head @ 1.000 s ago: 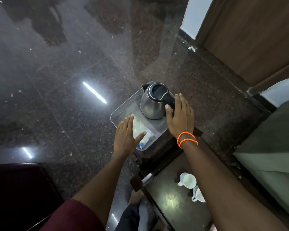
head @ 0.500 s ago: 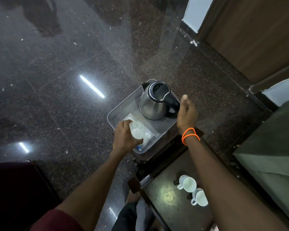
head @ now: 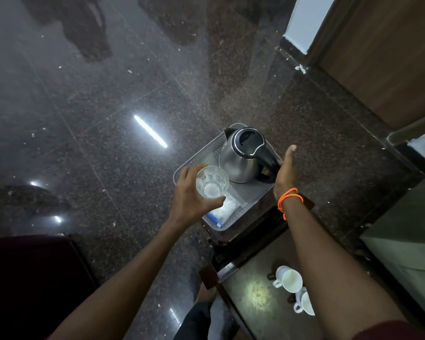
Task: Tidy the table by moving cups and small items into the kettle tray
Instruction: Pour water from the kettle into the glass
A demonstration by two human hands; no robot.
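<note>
Our left hand (head: pixel 190 192) grips a clear glass (head: pixel 212 182) above the kettle tray (head: pixel 250 196) — upright, beside the kettle (head: pixel 243 155). Our right hand (head: pixel 285 171) rests against the tray's edge, grip hidden; two white cups (head: pixel 296 289) wait on the bench (head: pixel 253 293).

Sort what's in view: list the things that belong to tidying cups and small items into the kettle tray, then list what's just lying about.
Part of the job:
kettle tray
clear glass, held in the left hand
two white cups on the dark table
plastic packet in the tray
right hand, beside the kettle's handle

Just there:
kettle
granite floor
wooden door
</note>
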